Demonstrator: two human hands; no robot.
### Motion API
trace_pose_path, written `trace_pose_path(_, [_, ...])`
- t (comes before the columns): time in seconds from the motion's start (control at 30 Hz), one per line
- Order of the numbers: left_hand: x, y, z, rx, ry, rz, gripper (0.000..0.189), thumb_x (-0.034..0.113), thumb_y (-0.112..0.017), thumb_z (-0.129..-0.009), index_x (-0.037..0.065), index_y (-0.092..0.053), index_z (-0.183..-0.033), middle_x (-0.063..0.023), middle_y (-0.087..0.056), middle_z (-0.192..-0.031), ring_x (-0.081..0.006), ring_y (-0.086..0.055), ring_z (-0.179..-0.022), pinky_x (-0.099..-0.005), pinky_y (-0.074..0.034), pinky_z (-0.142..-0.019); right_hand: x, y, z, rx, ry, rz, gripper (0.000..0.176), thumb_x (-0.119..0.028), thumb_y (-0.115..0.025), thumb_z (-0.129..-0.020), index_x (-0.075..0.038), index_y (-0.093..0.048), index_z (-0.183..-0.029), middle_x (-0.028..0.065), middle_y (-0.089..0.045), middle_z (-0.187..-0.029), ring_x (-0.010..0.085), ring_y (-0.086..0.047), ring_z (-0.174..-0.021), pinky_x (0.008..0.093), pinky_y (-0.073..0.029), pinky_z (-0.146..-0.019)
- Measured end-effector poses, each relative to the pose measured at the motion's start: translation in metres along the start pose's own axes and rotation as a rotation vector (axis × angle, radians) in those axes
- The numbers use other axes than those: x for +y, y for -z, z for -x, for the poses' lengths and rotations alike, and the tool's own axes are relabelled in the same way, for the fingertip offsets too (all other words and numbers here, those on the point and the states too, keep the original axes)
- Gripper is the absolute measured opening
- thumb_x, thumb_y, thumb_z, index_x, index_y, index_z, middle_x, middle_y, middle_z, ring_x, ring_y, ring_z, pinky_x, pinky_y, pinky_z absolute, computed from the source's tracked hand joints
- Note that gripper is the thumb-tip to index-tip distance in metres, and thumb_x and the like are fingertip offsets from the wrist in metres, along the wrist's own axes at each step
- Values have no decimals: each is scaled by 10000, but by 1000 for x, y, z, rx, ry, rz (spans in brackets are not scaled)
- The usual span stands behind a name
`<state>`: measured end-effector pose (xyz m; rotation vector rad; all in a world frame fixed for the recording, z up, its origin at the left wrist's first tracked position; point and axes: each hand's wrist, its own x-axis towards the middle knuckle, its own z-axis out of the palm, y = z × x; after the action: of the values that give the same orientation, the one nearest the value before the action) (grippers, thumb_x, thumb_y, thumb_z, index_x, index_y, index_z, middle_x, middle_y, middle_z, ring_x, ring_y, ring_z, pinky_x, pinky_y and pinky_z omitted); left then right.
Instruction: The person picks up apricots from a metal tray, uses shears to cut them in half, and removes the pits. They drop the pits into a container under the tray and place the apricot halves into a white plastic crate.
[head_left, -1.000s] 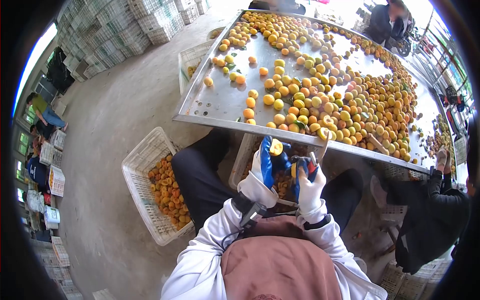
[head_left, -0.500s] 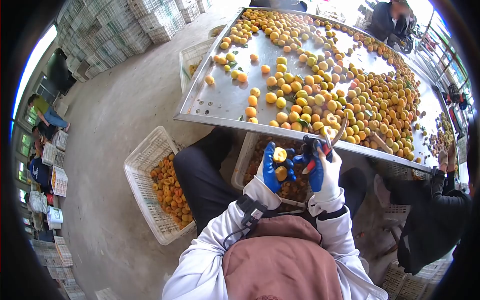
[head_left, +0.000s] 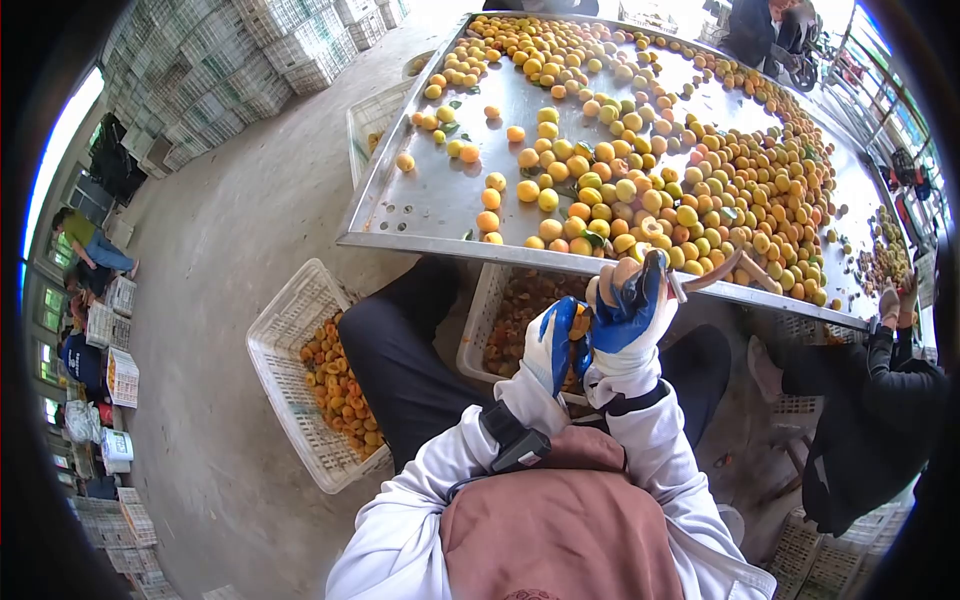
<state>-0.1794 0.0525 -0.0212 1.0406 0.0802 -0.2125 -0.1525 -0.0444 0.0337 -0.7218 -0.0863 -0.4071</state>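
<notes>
Both my hands wear blue and white gloves and are together at the table's near edge, above a crate. My left hand [head_left: 556, 340] is closed around an apricot [head_left: 579, 324], mostly hidden by the fingers. Close against it, my right hand [head_left: 630, 315] is closed on a shears-like tool [head_left: 708, 277], whose curved handle sticks out to the right. The tool's working end is hidden between the hands. Just beyond them, many apricots [head_left: 640, 195] lie spread over the metal table [head_left: 455, 205], with a cut one [head_left: 650, 228] near the edge.
Below my hands stands a white crate [head_left: 470, 340] of apricot pieces. Another crate [head_left: 275, 375], holding apricot halves, is on the floor by my left leg. A person in black [head_left: 870, 430] sits at the right. Stacked crates [head_left: 220, 75] fill the back left.
My hands have come closer together and turned. The cut apricot pieces visible in my left hand before are now mostly covered. The tool's handle has swung down to the right.
</notes>
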Motion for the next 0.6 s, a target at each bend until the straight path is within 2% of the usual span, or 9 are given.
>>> trace_pose_path(0.1, [-9,8,-2,2,-8,-98,342,392,-472,-1049,96,-624,-971,-1,-593,-734,-69,-541,-592,-232,-412,-509,10,3,2,-92,111,-98,274,-217,-559,-1006,-59,-487,-794,23,-444,-604,151,-433,-496,314,-368,-461])
trace_pose_path(0.2, [-16,8,-6,27,-117,-167,366,375,-465,-1052,69,-632,-940,-6,-593,-737,-78,-554,-648,-255,-426,-548,12,0,8,-132,173,25,334,-233,-553,-1008,-52,-468,-740,32,-441,-604,163,-438,-505,318,-374,-478])
trace_pose_path(0.27, [-21,6,-11,96,-280,-282,390,355,-467,-1051,31,-625,-903,-12,-588,-743,-88,-557,-694,-282,-432,-585,15,0,9,-112,140,16,343,-268,-553,-1011,-39,-489,-763,39,-459,-612,161,-441,-512,318,-374,-479])
trace_pose_path(0.33, [-21,6,-13,112,-314,-329,386,341,-468,-1047,15,-624,-911,-46,-604,-751,-135,-583,-705,-306,-450,-620,9,-10,6,31,38,-15,400,-344,-481,-1031,-84,-421,-734,12,-363,-598,157,-383,-523,323,-348,-514])
trace_pose_path(0.4, [-25,9,-15,130,-341,-377,383,327,-470,-1043,-1,-623,-918,-80,-621,-759,-182,-608,-717,-329,-468,-655,26,13,5,-34,-8,-159,371,-331,-504,-1020,-53,-466,-777,29,-422,-618,154,-410,-529,313,-360,-512])
trace_pose_path(0.47, [-32,16,-20,104,-477,-518,393,364,-511,-1032,-9,-634,-1050,-128,-684,-907,-203,-641,-822,-328,-512,-761,38,16,12,-5,228,291,323,-297,-545,-1005,-34,-509,-821,48,-493,-663,139,-441,-548,297,-377,-512])
trace_pose_path(0.5, [-36,18,-23,130,-485,-584,396,376,-520,-1026,-2,-635,-1054,-155,-680,-911,-236,-656,-829,-344,-517,-758,38,14,11,-167,338,377,278,-256,-590,-983,-13,-551,-854,66,-539,-695,137,-481,-565,286,-394,-512])
trace_pose_path(0.53, [-40,21,-25,127,-484,-585,396,376,-520,-1026,-2,-635,-1054,-155,-680,-911,-236,-656,-829,-344,-517,-758,38,8,20,25,219,374,272,-243,-620,-969,-11,-558,-840,59,-551,-700,138,-500,-576,279,-400,-520])
trace_pose_path(0.6, [-42,27,-28,122,-518,-665,411,391,-524,-1022,-2,-637,-1059,-157,-683,-914,-242,-664,-839,-348,-519,-753,40,4,17,123,217,361,336,-306,-576,-993,-33,-536,-802,51,-521,-673,137,-471,-548,283,-389,-512])
